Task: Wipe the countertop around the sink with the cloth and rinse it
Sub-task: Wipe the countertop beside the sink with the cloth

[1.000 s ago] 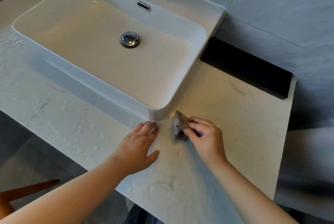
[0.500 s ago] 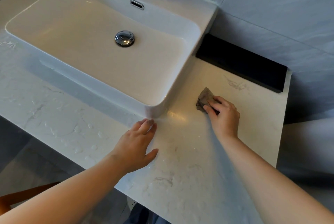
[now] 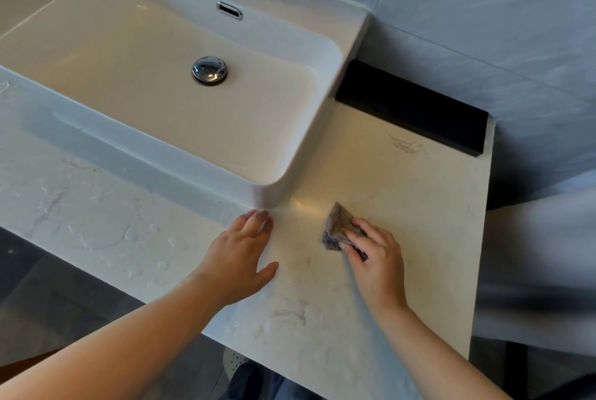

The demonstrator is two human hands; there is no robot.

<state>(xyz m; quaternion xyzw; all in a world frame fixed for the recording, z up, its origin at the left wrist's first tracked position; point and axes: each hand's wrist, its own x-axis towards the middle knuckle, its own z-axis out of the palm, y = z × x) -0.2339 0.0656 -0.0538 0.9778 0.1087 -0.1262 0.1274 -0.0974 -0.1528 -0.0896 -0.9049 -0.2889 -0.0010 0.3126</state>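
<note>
Cloth (image 3: 338, 227) bunched on countertop (image 3: 403, 206), 4 o'clock off sink (image 3: 274, 190) front corner. Right hand (image 3: 377, 257) grips it, pressing down. Left hand (image 3: 240, 257) flat, fingers straight, 6 o'clock of corner. Droplets (image 3: 113, 238) at 9 o'clock unwiped; rinse not begun. Judged midway.

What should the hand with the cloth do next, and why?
Probably sweep the cloth left along the front edge: the right hand holds it on the countertop beside the sink corner, while water droplets dot the strip in front of it. The left hand, flat in that path, should lift.
</note>
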